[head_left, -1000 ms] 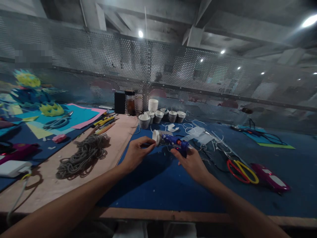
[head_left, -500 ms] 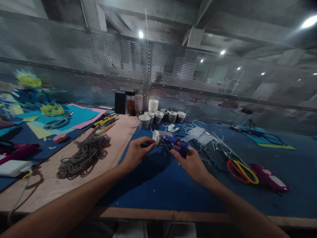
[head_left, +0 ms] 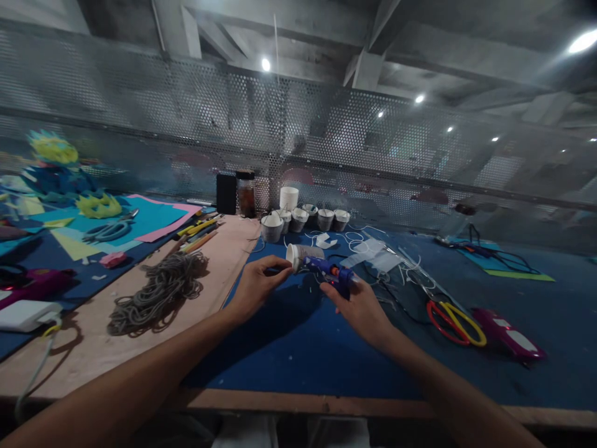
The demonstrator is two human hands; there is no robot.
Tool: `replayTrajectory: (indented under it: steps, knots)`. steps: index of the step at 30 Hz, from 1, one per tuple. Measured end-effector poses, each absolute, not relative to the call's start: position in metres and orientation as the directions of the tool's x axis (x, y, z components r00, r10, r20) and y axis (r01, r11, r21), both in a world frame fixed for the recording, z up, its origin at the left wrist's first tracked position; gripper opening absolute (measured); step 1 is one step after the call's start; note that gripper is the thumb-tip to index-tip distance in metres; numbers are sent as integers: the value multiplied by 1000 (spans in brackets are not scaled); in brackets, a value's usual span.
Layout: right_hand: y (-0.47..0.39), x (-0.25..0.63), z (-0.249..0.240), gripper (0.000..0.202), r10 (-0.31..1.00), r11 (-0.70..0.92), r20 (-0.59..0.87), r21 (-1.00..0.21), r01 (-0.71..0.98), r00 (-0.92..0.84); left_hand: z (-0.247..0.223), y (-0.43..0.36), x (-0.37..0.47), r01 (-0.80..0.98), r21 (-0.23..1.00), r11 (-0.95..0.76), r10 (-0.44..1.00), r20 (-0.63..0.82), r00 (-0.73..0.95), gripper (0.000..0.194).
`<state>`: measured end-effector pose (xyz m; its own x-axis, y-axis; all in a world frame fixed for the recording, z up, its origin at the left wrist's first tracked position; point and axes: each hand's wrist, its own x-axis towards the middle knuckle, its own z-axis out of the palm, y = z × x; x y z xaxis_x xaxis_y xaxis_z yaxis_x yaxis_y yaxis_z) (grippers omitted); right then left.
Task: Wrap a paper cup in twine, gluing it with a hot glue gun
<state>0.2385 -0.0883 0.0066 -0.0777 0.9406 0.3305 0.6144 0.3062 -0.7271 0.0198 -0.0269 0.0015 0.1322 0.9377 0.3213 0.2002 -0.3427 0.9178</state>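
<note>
My left hand [head_left: 259,287] is closed, its thumb and fingertips pinching at the near edge of a small white paper cup [head_left: 305,252]. The cup is tipped on its side above the blue mat, its round end toward the left. My right hand [head_left: 366,308] is wrapped round a blue glue gun [head_left: 329,269] with a small red light. The gun's nozzle points left, close to the cup's edge by my left fingertips. Whether the nozzle touches the cup, I cannot tell.
Behind the cup stand several grey-wrapped cups [head_left: 272,228] and a stack of white cups [head_left: 289,198]. Grey cord [head_left: 161,292] lies left. Scissors with red and yellow handles [head_left: 454,323] and a magenta device [head_left: 508,336] lie right. A perforated metal screen [head_left: 317,137] rises behind.
The paper cup has turned slightly, and more of its side shows behind the glue gun. The gun has shifted a little lower against it. Both hands are nearly where they were.
</note>
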Motion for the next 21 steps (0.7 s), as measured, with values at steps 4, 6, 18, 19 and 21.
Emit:
replayTrajectory:
  steps: [4, 6, 18, 19, 21]
  knots:
    - [-89, 238, 6, 35, 944, 298, 321, -725, 621, -79, 1, -25, 19, 182, 927, -327, 943, 307, 132, 26]
    - [-90, 238, 6, 36, 946, 291, 316, -726, 623, -74, -1, -23, 18, 184, 924, -334, 939, 311, 144, 27]
    - [-91, 237, 2, 35, 946, 303, 311, -764, 569, -85, -3, -20, 13, 146, 929, -339, 934, 315, 168, 27]
    - [-91, 237, 2, 35, 946, 303, 314, -762, 572, -83, -3, -20, 13, 133, 932, -336, 935, 313, 169, 27]
    - [-91, 237, 0, 36, 947, 300, 310, -762, 573, -84, -4, -19, 13, 116, 940, -322, 939, 302, 161, 27]
